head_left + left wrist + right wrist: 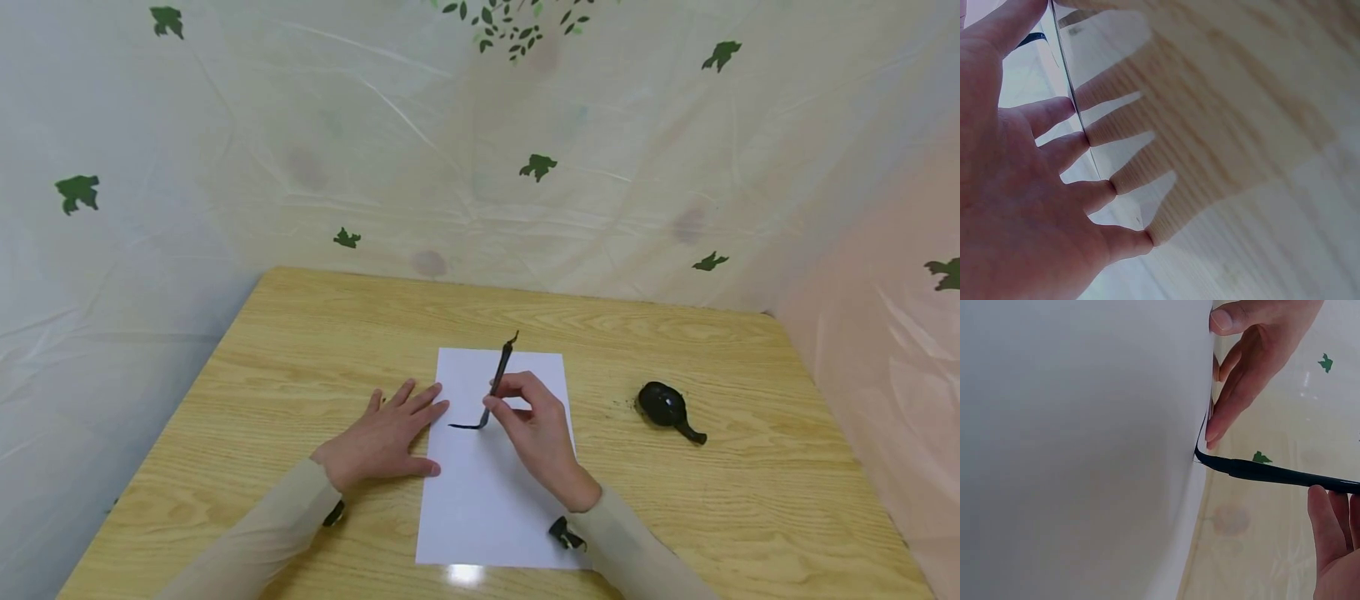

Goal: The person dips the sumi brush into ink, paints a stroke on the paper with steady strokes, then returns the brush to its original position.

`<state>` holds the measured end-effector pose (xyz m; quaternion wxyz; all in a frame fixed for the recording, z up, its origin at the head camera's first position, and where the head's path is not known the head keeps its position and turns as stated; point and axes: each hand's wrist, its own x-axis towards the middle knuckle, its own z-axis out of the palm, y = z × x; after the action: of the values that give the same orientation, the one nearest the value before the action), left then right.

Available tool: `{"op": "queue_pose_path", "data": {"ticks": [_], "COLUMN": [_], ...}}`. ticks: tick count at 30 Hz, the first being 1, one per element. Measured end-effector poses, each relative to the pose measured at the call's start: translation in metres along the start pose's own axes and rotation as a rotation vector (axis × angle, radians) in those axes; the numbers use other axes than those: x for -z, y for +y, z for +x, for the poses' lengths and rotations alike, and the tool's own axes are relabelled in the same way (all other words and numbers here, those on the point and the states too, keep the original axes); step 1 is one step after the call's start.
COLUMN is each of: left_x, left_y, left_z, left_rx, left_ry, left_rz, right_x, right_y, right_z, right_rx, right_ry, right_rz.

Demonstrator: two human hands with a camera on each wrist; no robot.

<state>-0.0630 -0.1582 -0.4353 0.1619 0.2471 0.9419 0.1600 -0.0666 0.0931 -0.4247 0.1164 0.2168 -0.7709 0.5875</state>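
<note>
A wooden table fills the lower frame. Behind it hangs a pale curtain with seven green birds, one cut off at the right edge, and one leaf cluster cut off at the top.

One sheet of white paper lies at lower centre. One dark brush stands tilted over its upper half, pinched between the thumb and fingers of the right hand. The brush's bent tip touches the paper at the right end of one short black line.

The left hand grasps nothing; it lies flat, fingers spread, across the paper's left edge.

One black dish with a short handle sits at right, well apart from the paper; its contents are hard to make out. The right sleeve hides the paper's lower right corner. A dark strip at the left wrist view's upper left is unclear.
</note>
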Motion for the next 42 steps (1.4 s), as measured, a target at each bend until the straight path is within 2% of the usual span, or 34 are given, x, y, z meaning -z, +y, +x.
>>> {"op": "queue_pose_path", "data": {"ticks": [8,14,26,42], "left_x": [0.000,0.001,-0.001,-0.001], "left_y": [0.000,0.001,0.000,-0.002], "left_z": [0.000,0.000,0.001,0.000], "left_rx": [-0.006,0.001,0.000,-0.016], "left_ry": [0.002,-0.004,-0.003,0.008], "left_rz": [0.002,0.005,0.005,0.011], "right_x": [0.003,0.006,0.007,0.012], "right_y": [-0.006,0.002,0.004,0.002], "right_z": [0.000,-0.001,-0.003,-0.005], "right_rx": [-0.016,0.012,0.047,0.026], "right_ry": [-0.004,-0.006,0.012,0.026], "right_rz": [-0.019,0.009,-0.005,-0.018]}}
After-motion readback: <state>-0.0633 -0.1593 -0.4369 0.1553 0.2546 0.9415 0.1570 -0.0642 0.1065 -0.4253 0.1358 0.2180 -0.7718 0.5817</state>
